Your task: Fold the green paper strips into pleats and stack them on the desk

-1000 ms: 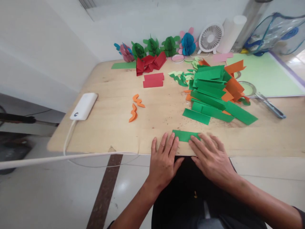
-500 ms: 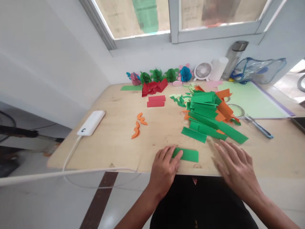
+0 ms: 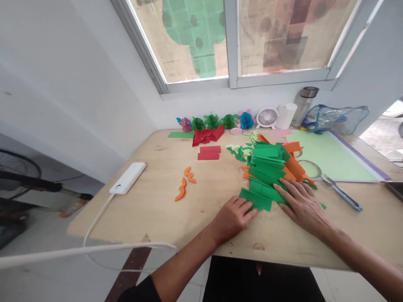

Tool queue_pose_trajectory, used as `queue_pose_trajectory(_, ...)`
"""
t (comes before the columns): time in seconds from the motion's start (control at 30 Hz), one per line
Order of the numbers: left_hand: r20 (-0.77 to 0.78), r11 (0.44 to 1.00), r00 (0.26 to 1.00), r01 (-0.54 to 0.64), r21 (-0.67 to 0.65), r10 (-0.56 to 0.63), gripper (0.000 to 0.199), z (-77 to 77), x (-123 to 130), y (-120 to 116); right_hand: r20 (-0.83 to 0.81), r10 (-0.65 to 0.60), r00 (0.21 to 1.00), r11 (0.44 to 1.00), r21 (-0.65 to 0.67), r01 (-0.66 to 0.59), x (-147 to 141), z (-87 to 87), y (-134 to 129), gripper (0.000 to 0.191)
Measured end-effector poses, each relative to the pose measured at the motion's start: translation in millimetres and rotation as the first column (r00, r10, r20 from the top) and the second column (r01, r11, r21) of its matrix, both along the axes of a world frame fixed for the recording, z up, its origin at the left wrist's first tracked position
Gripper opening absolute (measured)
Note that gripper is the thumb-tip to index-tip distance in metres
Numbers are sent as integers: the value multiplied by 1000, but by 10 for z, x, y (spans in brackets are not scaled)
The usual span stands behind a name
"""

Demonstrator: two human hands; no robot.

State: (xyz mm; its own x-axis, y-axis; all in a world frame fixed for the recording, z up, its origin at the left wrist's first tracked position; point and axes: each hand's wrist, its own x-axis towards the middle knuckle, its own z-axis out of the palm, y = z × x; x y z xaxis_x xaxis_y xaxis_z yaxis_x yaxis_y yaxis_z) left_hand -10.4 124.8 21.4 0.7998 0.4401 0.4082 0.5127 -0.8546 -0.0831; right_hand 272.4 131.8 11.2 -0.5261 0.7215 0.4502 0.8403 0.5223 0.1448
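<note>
My left hand (image 3: 236, 216) is at the near side of the pile, its fingers curled together on a green paper strip (image 3: 256, 198). A second green edge shows under that strip, by my fingertips. My right hand (image 3: 300, 205) lies flat with fingers outstretched on the front right of a heap of folded green paper strips (image 3: 267, 170). Orange folded strips (image 3: 292, 167) stick out from the heap's right side. Small wavy green cutouts (image 3: 238, 152) lie at its left, and two wavy orange cutouts (image 3: 181, 191) lie farther left on the table.
Red strips (image 3: 209, 152) and folded red paper (image 3: 208, 136) lie behind. Honeycomb paper figures (image 3: 212, 121), a small white fan (image 3: 267, 117) and a bottle (image 3: 304, 107) line the wall. A craft knife (image 3: 341, 192) lies right; a white power bank (image 3: 129, 178) with cable lies left.
My left hand has moved forward and right with the green strip, up against the heap. My right hand has come forward from the table's front onto the heap. The view has tilted up.
</note>
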Motion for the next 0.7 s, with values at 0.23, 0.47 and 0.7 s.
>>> queue_pose_trajectory(0.23, -204, 994, 976, -92, -52, 80, 28, 173, 47, -52, -22, 63, 998, 998, -18, -63, -54, 6, 165, 50)
queue_pose_trajectory(0.47, -200, 990, 972, -137, -43, 126, 30, 156, 85, -75, -78, 219, 973, 976, -3, -220, -95, 14, 392, 40)
queue_pose_trajectory(0.7, -130, 981, 972, -193, 25, 195, 21, 92, 153, -74, -182, 267, 947, 964, 56, -261, -132, 14, 578, 22)
